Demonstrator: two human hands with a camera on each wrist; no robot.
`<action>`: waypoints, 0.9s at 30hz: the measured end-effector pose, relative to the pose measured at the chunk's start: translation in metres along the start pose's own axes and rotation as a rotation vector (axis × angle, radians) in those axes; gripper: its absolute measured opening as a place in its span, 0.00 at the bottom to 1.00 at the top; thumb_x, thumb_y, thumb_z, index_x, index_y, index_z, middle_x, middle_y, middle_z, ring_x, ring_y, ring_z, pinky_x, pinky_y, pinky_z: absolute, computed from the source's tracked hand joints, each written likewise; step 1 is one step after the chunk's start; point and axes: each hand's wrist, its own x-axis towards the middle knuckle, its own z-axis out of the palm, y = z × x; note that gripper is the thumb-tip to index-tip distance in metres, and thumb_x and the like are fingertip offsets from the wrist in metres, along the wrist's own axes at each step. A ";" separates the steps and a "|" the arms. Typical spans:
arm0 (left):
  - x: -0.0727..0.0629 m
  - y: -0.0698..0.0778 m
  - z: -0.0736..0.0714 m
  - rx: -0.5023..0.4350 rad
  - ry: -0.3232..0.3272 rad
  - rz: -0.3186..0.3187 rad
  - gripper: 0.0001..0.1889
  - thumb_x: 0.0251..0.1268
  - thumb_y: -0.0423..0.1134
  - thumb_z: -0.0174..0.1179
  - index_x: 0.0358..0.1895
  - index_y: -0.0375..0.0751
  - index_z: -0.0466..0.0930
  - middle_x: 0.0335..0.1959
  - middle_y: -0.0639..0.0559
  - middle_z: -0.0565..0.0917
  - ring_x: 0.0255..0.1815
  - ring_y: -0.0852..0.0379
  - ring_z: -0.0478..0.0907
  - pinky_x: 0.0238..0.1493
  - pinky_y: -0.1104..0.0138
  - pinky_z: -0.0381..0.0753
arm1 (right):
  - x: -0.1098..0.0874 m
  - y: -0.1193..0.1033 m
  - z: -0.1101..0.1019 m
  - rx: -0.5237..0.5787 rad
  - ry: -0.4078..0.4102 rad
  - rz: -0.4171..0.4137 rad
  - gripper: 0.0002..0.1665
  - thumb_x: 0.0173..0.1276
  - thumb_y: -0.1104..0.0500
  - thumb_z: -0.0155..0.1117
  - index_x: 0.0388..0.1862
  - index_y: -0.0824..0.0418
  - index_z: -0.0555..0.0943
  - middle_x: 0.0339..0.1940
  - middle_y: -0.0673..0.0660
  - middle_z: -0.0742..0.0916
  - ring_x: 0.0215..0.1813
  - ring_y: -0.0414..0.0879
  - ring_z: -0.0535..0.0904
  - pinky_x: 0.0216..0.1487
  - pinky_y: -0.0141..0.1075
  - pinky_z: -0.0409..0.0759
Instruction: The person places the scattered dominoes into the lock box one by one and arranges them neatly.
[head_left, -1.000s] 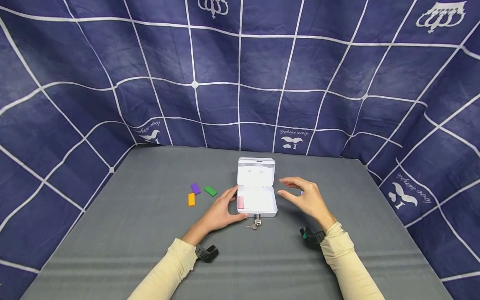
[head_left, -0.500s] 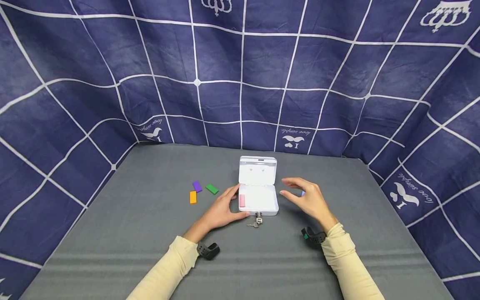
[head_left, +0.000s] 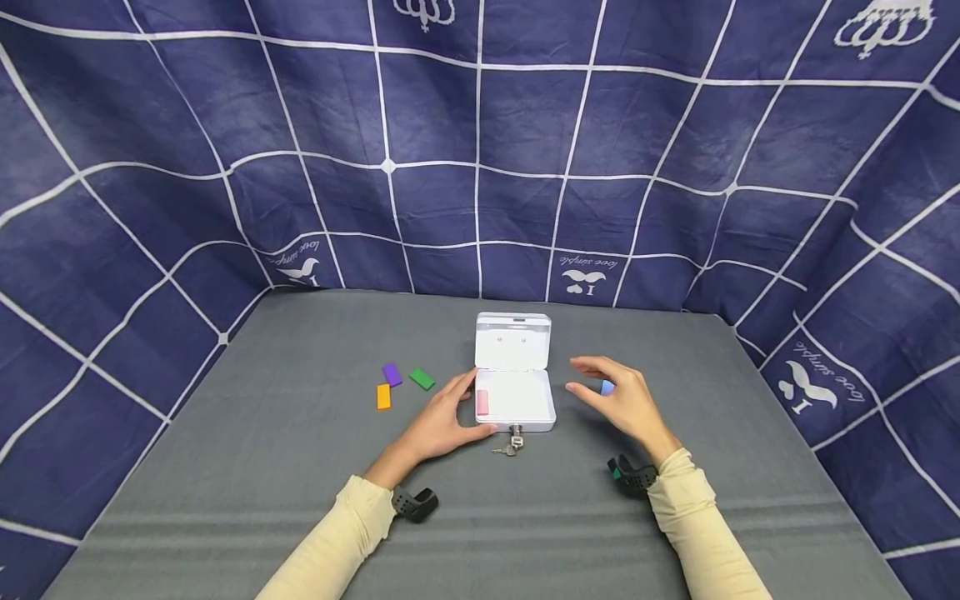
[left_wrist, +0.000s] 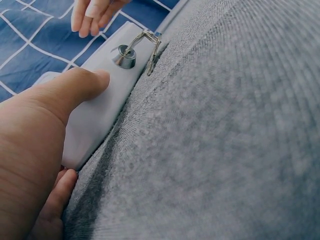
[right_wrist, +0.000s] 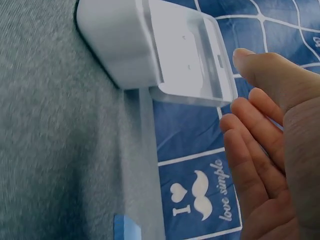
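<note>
A small white metal cash box (head_left: 525,402) stands with its lid (head_left: 512,346) raised, and a pink block (head_left: 482,402) lies inside at the left. My left hand (head_left: 446,423) holds the box's front left corner, thumb on the front face and fingers along the left side. Keys (head_left: 511,450) hang from the lock (left_wrist: 124,57) on the front. To the right of the box, my right hand (head_left: 624,406) hovers with fingers and thumb apart and nothing between them. Partly hidden behind it is a blue block (head_left: 607,387), also visible low in the right wrist view.
Left of the box lie a purple block (head_left: 392,374), an orange block (head_left: 383,397) and a green block (head_left: 422,379). Grey cloth (head_left: 315,467) covers the table. A blue curtain with white grid lines (head_left: 435,208) surrounds its back and sides.
My right hand has shifted slightly right, away from the box, and more of the blue block shows. The left hand keeps its hold on the box.
</note>
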 end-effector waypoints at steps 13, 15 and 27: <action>0.001 0.000 -0.001 -0.012 0.002 0.010 0.54 0.58 0.55 0.75 0.82 0.41 0.55 0.78 0.44 0.67 0.68 0.46 0.77 0.71 0.53 0.75 | -0.006 0.023 0.003 0.001 -0.011 0.088 0.25 0.63 0.55 0.79 0.58 0.60 0.86 0.54 0.53 0.90 0.55 0.52 0.88 0.60 0.36 0.83; 0.001 0.000 -0.001 -0.009 0.000 0.017 0.54 0.58 0.55 0.75 0.82 0.40 0.55 0.77 0.44 0.67 0.68 0.46 0.78 0.70 0.53 0.75 | -0.008 0.026 0.002 0.004 -0.002 0.093 0.25 0.63 0.55 0.80 0.58 0.58 0.86 0.54 0.53 0.90 0.55 0.53 0.88 0.59 0.31 0.81; 0.001 0.001 -0.002 -0.002 -0.003 0.013 0.54 0.58 0.56 0.75 0.83 0.41 0.54 0.78 0.44 0.66 0.69 0.47 0.77 0.71 0.53 0.74 | -0.015 0.046 -0.002 -0.042 0.030 0.137 0.27 0.62 0.52 0.80 0.60 0.53 0.86 0.55 0.54 0.89 0.59 0.56 0.84 0.61 0.34 0.77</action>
